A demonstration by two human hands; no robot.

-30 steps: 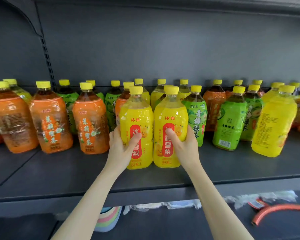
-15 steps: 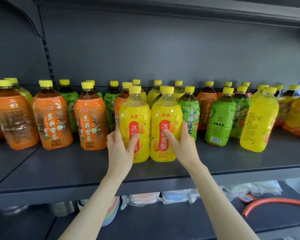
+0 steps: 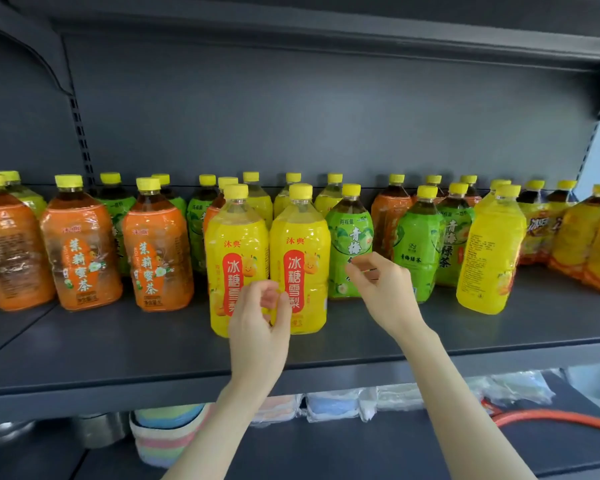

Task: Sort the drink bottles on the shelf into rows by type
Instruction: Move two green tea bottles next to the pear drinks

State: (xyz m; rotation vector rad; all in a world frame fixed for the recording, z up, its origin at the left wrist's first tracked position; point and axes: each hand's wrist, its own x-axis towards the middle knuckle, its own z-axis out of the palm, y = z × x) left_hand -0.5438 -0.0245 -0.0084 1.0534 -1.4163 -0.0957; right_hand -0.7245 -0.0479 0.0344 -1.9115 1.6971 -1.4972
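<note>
Left hand [image 3: 260, 317]: fingers loosely curled, gripping nothing, before yellow bottles [image 3: 236, 244], centre frame.
Right hand [image 3: 381, 289]: fingers loosely curled, before green bottle [image 3: 349, 237].

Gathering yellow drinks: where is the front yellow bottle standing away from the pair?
Head view, right side: the yellow bottle stands just right of a green bottle.

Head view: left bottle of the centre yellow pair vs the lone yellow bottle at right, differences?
The pair's left bottle shows its red front panel; the lone yellow bottle shows fine print. The former stands beside a yellow twin; the latter beside a green bottle. Both have yellow caps.
</note>
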